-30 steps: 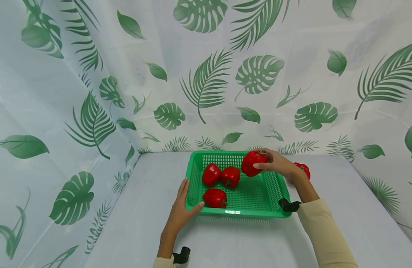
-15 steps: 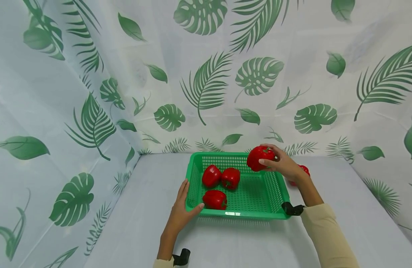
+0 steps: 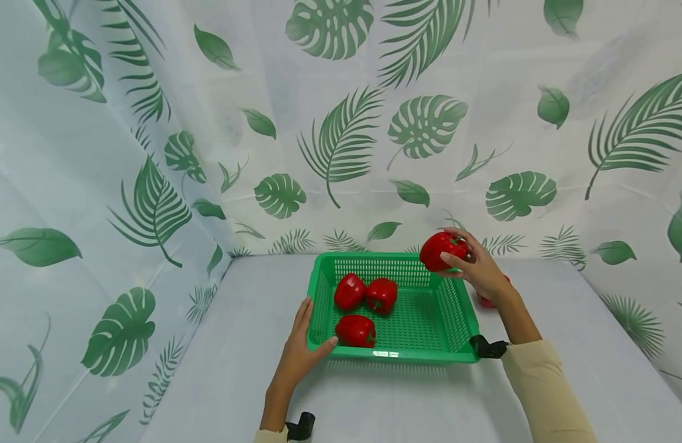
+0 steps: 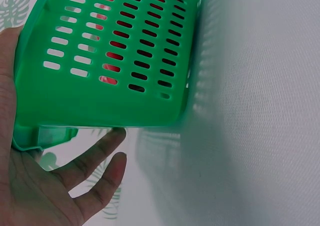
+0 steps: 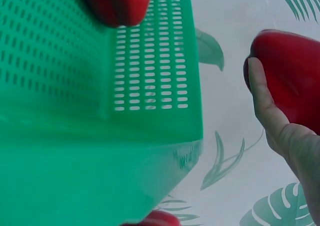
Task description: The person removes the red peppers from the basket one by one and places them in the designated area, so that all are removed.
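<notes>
My right hand holds a red bell pepper above the back right corner of the green plastic basket. In the right wrist view, fingers wrap the side of that pepper, apart from the basket wall. My left hand rests at the basket's front left corner, thumb at the front rim and straight fingers along the left side. The left wrist view shows two extended fingers beside the slotted wall. Inside the basket lie three bell peppers: one at the left, one beside it, one in front.
Another red bell pepper lies on the white table right of the basket, partly hidden by the right wrist. Behind the table hangs a white curtain with green leaf prints, also along both sides.
My right hand has raised the bell pepper and carried it right, from over the basket's inside to its back right corner. My left hand and the three peppers inside stay in place.
</notes>
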Available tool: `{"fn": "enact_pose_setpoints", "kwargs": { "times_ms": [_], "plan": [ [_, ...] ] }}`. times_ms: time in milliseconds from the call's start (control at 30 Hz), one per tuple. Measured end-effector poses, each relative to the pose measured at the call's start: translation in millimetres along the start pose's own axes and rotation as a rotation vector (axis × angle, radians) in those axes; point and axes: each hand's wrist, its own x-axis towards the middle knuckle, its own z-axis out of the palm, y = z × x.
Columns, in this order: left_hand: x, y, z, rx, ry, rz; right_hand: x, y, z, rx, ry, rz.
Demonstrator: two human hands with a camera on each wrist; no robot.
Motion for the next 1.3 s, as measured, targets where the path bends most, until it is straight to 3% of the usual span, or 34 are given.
{"fn": "enact_pose_setpoints", "kwargs": {
  "times_ms": [500, 700, 1000, 1300],
  "plan": [
    [-0.2, -1.9, 0.2, 0.006, -0.006, -0.008, -8.2, -3, -11, 0.128, 0.101, 0.007],
    [-0.3, -1.4, 0.9, -0.005, -0.004, -0.004, -18.0, -8, -24, 0.163, 0.231, -0.021],
    [0.9, -1.4, 1.1, 0.000, -0.003, 0.000, -35.0, -11, -55, 0.153, 0.487, 0.022],
    [2.6, -3.0, 1.3, 0.008, -0.004, -0.003, -50.7, 3, -84, 0.210, 0.601, 0.055]
  ]
}}
